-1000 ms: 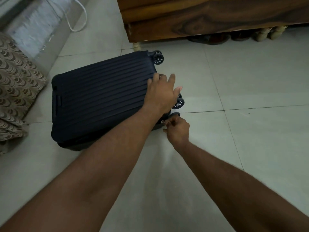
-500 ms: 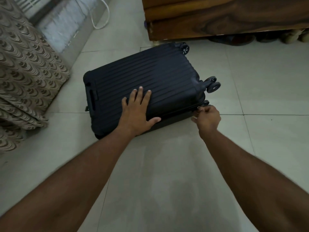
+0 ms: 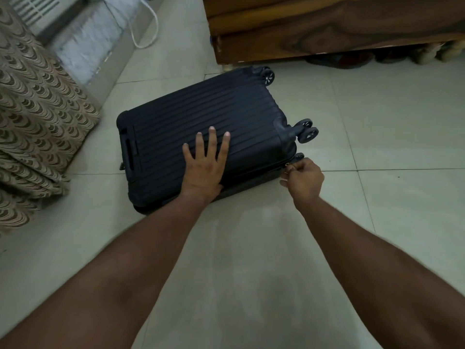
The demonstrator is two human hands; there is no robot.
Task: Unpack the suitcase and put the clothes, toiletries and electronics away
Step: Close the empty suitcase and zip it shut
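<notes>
Still zipped: suitcase (image 3: pixel 201 137) flat on floor (image 3: pixel 377 122)
Press your left hand (image 3: pixel 205 165), fingers spread, on the lid; right hand (image 3: pixel 303 178) pinches the zip pull (image 3: pixel 287 166), so draw it steadily along the seam

A single head-worn camera looks steeply down, close above the floor (image 3: pixel 377 122).

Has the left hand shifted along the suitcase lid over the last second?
Yes. The left hand has slid from the wheel end toward the middle of the suitcase lid.

Left hand (image 3: pixel 205 165) flat on suitcase (image 3: pixel 201 137) — right hand (image 3: pixel 303 181) pinching zipper
</notes>
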